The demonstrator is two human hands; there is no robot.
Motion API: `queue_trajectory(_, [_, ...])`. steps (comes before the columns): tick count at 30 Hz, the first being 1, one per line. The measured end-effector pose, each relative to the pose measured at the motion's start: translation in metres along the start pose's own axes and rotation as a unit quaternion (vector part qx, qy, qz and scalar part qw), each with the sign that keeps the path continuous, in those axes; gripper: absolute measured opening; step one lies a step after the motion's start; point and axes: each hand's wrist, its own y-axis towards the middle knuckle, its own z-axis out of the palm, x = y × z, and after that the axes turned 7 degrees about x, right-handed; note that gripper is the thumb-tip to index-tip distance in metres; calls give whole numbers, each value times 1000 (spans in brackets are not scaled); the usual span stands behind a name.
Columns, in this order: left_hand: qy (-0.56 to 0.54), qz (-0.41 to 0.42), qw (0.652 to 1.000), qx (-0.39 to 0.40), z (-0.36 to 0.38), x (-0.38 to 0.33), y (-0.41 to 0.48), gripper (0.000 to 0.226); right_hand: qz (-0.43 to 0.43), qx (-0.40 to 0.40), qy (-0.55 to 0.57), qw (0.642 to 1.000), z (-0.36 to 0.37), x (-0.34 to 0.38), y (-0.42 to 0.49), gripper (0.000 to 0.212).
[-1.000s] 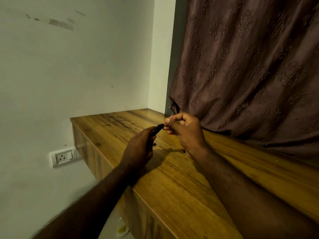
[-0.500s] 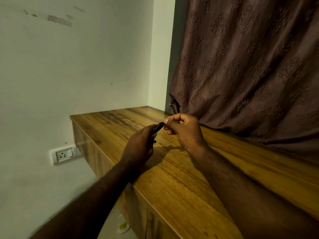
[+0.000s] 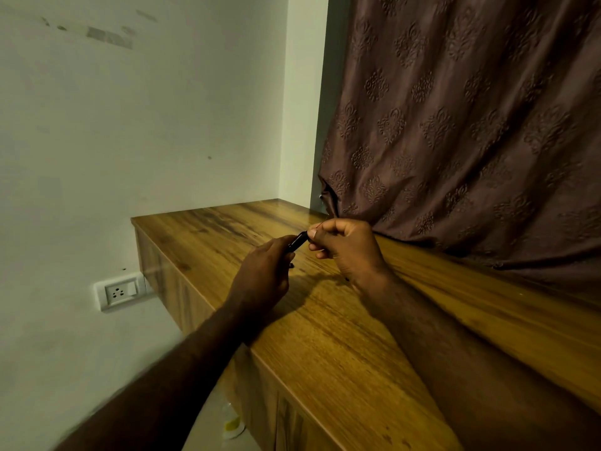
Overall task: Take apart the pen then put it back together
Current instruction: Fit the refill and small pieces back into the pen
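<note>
A black pen is held a little above the wooden counter, pointing up and to the right. My left hand grips its lower barrel, which is mostly hidden in my fist. My right hand has its fingers curled and pinches the pen's upper end between thumb and forefinger. A thin reddish sliver shows above my right forefinger; what it is cannot be told. A small dark bit lies on the counter under my left hand.
A brown patterned curtain hangs over the counter's far right side. A white wall socket sits on the wall left of the counter. A pale container stands on the floor below the counter's front edge.
Both hands stay on the pen in nearly the same pose. The view has shifted slightly.
</note>
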Motion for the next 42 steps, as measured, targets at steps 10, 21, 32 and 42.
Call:
queue_trajectory(10, [3, 12, 1000, 10, 2, 2, 0, 46, 15, 12, -1, 1000, -4, -3, 1, 8])
queue_trajectory(21, [0, 22, 1000, 10, 3, 4, -1, 44, 17, 12, -14, 1000, -7, -1, -1, 10])
queue_trajectory(32, [-4, 27, 998, 52, 5, 6, -1, 34, 84, -157, -157, 971, -70, -23, -13, 32])
queue_trajectory(42, [6, 14, 994, 107, 5, 4, 0, 35, 115, 14, -400, 909, -77, -51, -30, 13])
